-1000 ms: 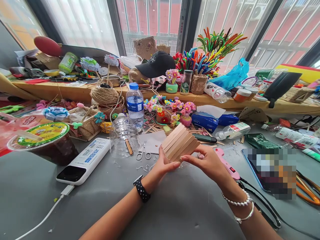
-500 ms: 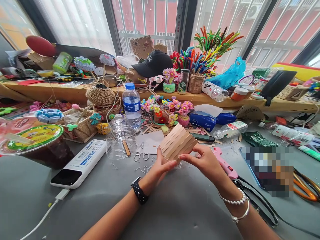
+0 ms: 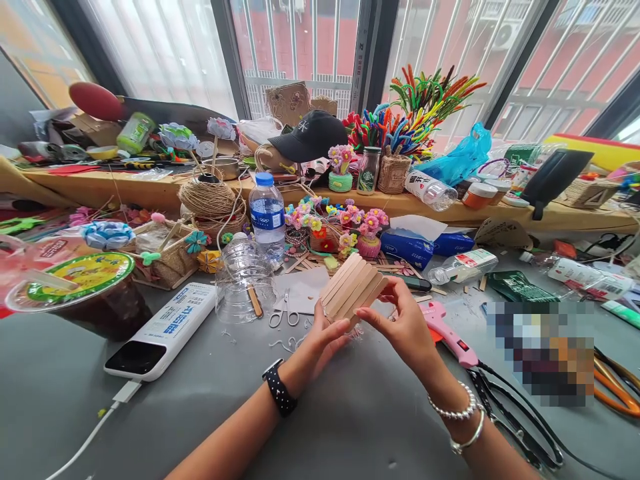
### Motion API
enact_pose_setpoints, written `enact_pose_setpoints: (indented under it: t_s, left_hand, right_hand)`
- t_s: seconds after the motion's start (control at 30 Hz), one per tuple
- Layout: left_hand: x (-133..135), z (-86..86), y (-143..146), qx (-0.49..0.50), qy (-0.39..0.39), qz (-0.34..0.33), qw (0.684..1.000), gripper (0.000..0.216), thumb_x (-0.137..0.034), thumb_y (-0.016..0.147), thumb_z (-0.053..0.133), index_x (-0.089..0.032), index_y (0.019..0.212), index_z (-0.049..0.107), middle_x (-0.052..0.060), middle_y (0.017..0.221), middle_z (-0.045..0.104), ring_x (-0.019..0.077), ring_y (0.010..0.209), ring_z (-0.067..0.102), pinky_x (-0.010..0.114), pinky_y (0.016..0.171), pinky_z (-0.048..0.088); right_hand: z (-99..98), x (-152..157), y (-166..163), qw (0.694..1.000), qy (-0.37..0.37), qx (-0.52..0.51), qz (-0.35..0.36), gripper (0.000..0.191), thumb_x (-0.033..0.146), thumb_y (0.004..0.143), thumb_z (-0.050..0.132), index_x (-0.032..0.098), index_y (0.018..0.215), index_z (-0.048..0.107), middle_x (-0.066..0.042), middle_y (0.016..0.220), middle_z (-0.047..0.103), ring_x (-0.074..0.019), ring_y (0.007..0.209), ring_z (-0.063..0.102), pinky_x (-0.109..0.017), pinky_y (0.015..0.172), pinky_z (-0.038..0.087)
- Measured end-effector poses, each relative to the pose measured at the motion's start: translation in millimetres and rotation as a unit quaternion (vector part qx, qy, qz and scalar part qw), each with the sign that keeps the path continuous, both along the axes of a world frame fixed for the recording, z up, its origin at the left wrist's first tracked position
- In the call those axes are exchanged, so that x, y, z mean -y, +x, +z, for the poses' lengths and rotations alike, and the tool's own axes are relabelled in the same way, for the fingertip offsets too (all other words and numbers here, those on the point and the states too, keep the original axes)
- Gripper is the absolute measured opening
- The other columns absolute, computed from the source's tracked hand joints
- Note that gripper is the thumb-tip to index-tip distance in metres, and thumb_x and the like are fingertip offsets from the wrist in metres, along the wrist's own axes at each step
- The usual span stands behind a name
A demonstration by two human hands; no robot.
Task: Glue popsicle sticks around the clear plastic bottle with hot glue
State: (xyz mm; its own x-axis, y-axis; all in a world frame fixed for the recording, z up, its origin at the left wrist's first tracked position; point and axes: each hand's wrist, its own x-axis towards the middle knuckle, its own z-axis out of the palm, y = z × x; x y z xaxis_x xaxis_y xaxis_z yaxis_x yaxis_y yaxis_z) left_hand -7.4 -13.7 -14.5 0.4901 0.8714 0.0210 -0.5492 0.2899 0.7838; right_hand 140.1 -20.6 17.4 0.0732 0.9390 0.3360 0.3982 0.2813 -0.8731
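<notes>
A panel of pale popsicle sticks [image 3: 353, 288], laid side by side, is held tilted above the grey table between both hands. My left hand [image 3: 325, 343] grips its near left edge, the thumb lying along the bottom. My right hand [image 3: 400, 320] pinches the right side, thumb in front and fingers partly hidden behind. Just left of the panel, small scissors [image 3: 284, 312] lie by a white sheet of paper [image 3: 305, 287]. A pink glue gun [image 3: 453, 337] rests to the right of my right hand.
Farther left stand a cut clear plastic bottle [image 3: 244, 283], a white power bank [image 3: 163, 333] with a cable, and a drink cup [image 3: 85, 300]. Behind are a water bottle [image 3: 267, 217] and tissue packs [image 3: 407, 248]. Orange-handled pliers [image 3: 617, 383] lie far right.
Both hands still hold the stick panel in nearly the same pose. The right hand and wrist have shifted slightly left, and the whole view has moved a little.
</notes>
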Motion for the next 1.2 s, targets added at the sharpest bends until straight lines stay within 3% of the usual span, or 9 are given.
enact_pose_setpoints:
  t_s: [0.1,0.17,0.37,0.6,1.2]
  left_hand:
    - [-3,-4.5,-1,-0.003,-0.005,-0.005,1.000,0.076,-0.025,0.073,0.062,-0.029,0.132,0.014,0.012,0.132,0.038,0.0283,0.120,0.037,0.044,0.094,0.032]
    - [-3,-5.2,-2,-0.004,-0.008,-0.003,1.000,0.075,-0.024,0.073,0.061,-0.029,0.132,0.014,0.012,0.131,0.039,0.0278,0.120,0.037,0.044,0.094,0.032]
    - [-2,-2.7,-2,-0.010,-0.020,0.003,1.000,0.074,-0.024,0.072,0.063,-0.030,0.130,0.018,0.011,0.132,0.039,0.0275,0.121,0.035,0.044,0.094,0.032]
    - [5,7.3,3,-0.030,-0.028,0.071,0.997,0.080,-0.023,0.066,0.067,-0.032,0.129,0.019,0.010,0.134,0.035,0.0295,0.120,0.036,0.046,0.094,0.030]
    - [7,8.7,3,-0.035,-0.018,0.070,0.997,0.086,-0.026,0.061,0.071,-0.029,0.128,0.018,0.011,0.132,0.037,0.0281,0.118,0.039,0.044,0.094,0.031]
  right_hand:
    - [-5.9,0,-4,0.999,0.043,-0.012,-0.019,0.063,0.036,0.066,0.065,0.024,0.121,0.036,-0.005,0.103,0.055,-0.0180,0.092,0.051,-0.034,0.081,0.042]
    - [-8.0,1,-6,0.997,0.067,-0.002,-0.029,0.064,0.036,0.068,0.063,0.027,0.125,0.033,-0.004,0.104,0.053,-0.0174,0.092,0.051,-0.035,0.082,0.042]
    - [-9.1,3,-8,0.995,0.089,0.019,-0.025,0.056,0.037,0.072,0.060,0.030,0.122,0.038,-0.003,0.119,0.047,-0.0180,0.094,0.049,-0.036,0.083,0.042]
    - [-10.7,3,-9,0.996,0.084,-0.004,-0.024,0.056,0.037,0.071,0.061,0.031,0.122,0.038,-0.002,0.113,0.052,-0.0167,0.087,0.051,-0.035,0.080,0.043]
    - [-15.5,2,-7,0.994,0.099,-0.042,-0.008,0.057,0.035,0.068,0.064,0.031,0.120,0.042,-0.003,0.121,0.047,-0.0183,0.095,0.049,-0.038,0.085,0.042]
